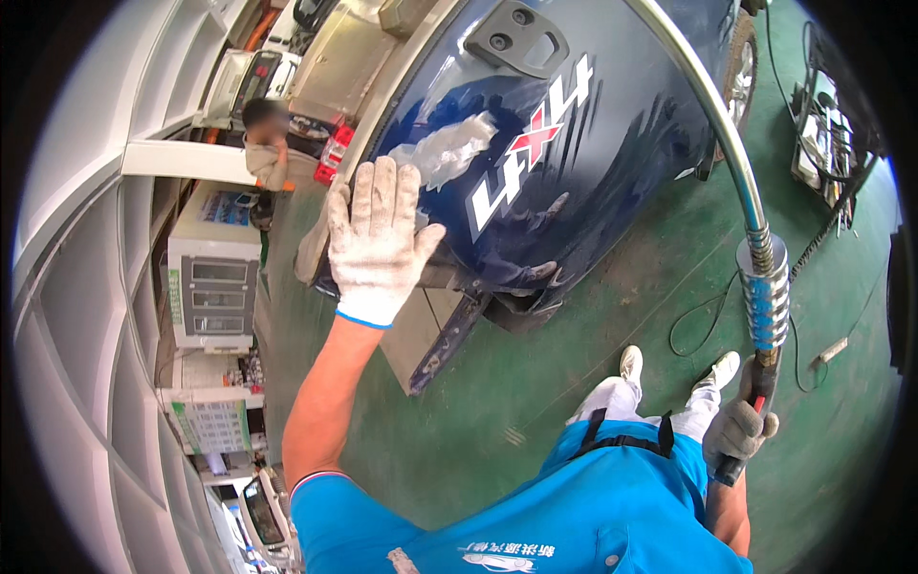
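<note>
Panel: dark blue and glossy, part of a vehicle body, placed ahead of the person; a slanted white-and-red decal is carried on it, and a black bracket is fixed higher up.
Patch: a pale, rough-edged area is seen on the panel, between the left hand and the decal.
Left hand: covered by a white glove with a blue cuff, its back turned up; the fingers are stretched straight, the thumb is spread, and nothing is gripped. It is held over the panel's edge beside the patch; whether the surface is touched cannot be told.
Right hand: gloved, with the fingers curled around the dark handle of a metal tool, low at the person's right side.
Tool: ribbed below a long curved bar, which is arched over the panel's right side; some red is shown near the grip.
Floor: green; white shoes are planted on it, and a thin cable is looped nearby.
Background: a co-worker is seen near a red lamp.
</note>
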`<state>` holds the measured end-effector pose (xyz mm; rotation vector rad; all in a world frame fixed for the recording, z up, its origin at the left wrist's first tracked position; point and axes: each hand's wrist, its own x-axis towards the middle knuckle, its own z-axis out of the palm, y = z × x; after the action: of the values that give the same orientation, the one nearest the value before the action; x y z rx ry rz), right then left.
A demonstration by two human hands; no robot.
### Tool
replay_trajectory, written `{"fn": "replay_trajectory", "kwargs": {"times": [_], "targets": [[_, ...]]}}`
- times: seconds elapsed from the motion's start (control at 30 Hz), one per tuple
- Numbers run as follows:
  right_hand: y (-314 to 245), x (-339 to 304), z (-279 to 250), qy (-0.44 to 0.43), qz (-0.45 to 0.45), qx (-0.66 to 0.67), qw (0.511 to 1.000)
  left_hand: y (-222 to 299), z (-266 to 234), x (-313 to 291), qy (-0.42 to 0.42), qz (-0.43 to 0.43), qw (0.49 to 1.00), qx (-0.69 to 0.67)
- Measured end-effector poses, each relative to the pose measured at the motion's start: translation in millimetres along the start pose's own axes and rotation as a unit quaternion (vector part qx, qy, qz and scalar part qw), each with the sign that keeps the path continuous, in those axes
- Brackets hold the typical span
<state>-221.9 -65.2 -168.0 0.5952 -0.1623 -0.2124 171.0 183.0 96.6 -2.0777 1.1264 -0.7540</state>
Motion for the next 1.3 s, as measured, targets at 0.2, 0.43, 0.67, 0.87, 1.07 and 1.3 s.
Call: {"fn": "replay_trajectory", "kwargs": {"times": [0.2, 0.43, 0.67, 0.87, 1.07, 1.3], "targets": [[59, 26, -35, -0.113, -0.038, 0.022, 0.993, 6, -4, 28, 0.136, -0.002, 0.989, -0.059], [110, 14, -51, -0.088, -0.091, -0.092, 0.988, 15, -11, -29, 0.173, -0.03, 0.967, -0.184], [113, -28, -61, -0.052, -0.07, -0.19, 0.978, 133, -40, -29, 0.172, -0.079, 0.321, -0.928], [68, -104, -58, 0.04, -0.082, -0.386, 0.918, 164, -62, -18, -0.048, -0.153, -0.104, -0.982], [65, -123, -36, 0.113, -0.129, -0.482, 0.86, 178, -53, -42, -0.062, -0.211, -0.147, -0.964], [76, -114, -21, 0.108, -0.117, -0.512, 0.844, 174, -48, -38, -0.055, -0.187, -0.161, -0.967]]}}
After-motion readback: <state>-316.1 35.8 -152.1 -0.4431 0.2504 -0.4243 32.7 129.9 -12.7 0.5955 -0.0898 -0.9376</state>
